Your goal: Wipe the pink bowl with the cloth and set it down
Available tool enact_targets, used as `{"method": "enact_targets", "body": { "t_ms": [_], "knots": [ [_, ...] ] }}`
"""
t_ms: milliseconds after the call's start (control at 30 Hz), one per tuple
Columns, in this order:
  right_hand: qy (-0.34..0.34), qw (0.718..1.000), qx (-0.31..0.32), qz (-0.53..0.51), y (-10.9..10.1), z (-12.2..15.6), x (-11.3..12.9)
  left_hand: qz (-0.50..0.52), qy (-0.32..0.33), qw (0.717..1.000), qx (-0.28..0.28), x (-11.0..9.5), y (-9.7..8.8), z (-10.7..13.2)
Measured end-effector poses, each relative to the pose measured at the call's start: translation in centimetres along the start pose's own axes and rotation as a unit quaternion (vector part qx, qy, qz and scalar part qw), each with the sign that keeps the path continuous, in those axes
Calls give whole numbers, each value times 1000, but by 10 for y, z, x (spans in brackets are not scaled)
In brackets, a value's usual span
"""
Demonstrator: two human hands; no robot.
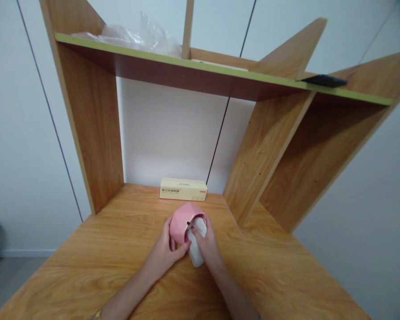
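Note:
A pink faceted bowl-like vessel point(182, 222) is tipped so that its opening faces me, with a small dark hole near the rim. My left hand point(168, 246) grips it from the left side, thumb at the lower rim. A white cloth or tissue point(196, 251) is bunched partly inside the opening and hangs out below. My right hand point(206, 240) is closed on the white cloth at the opening, its thumb pressing the cloth; some of its fingers are hidden behind the vessel.
A cream box with printed lettering point(183, 190) stands at the back of the wooden desk point(86, 275). Overhead runs a shelf point(220, 73) bearing clear plastic wrapping point(143, 38) and a dark flat object point(325, 80). Wooden uprights point(266, 155) rise on the right.

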State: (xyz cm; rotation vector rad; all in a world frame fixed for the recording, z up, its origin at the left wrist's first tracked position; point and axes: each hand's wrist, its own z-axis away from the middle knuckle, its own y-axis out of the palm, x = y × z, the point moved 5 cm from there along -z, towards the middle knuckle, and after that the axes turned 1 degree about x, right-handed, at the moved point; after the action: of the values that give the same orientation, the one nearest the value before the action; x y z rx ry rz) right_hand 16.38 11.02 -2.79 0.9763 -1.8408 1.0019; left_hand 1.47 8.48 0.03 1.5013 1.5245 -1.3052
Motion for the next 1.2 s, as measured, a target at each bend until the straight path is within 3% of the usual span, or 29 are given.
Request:
{"method": "enact_targets", "body": {
  "t_ms": [133,233,333,533,767,867,967,1100,1200],
  "knots": [
    [42,992,0,120,-9,0,7,-135,1,990,-25,-3,-8,1],
    [-10,968,-42,247,-23,0,23,-214,3,977,-15,-5,-9,3],
    [-78,941,-58,323,-25,1,34,-235,-7,972,-19,-7,-8,3],
    [-61,926,-14,372,-16,2,27,-251,-21,967,-28,-10,-10,1],
    [-198,916,-22,348,-23,5,52,-303,-25,953,16,-14,-8,2],
    [-174,928,-6,330,-24,4,47,-301,-7,953,38,-19,-10,3],
    [-143,956,27,254,-22,3,36,-279,1,959,50,-17,-12,4],
    [-70,994,2,83,-21,2,22,-179,18,984,-1,-11,-15,3],
    [-18,999,-20,-21,-16,0,15,-148,23,989,-9,-9,-9,4]
  ]
}}
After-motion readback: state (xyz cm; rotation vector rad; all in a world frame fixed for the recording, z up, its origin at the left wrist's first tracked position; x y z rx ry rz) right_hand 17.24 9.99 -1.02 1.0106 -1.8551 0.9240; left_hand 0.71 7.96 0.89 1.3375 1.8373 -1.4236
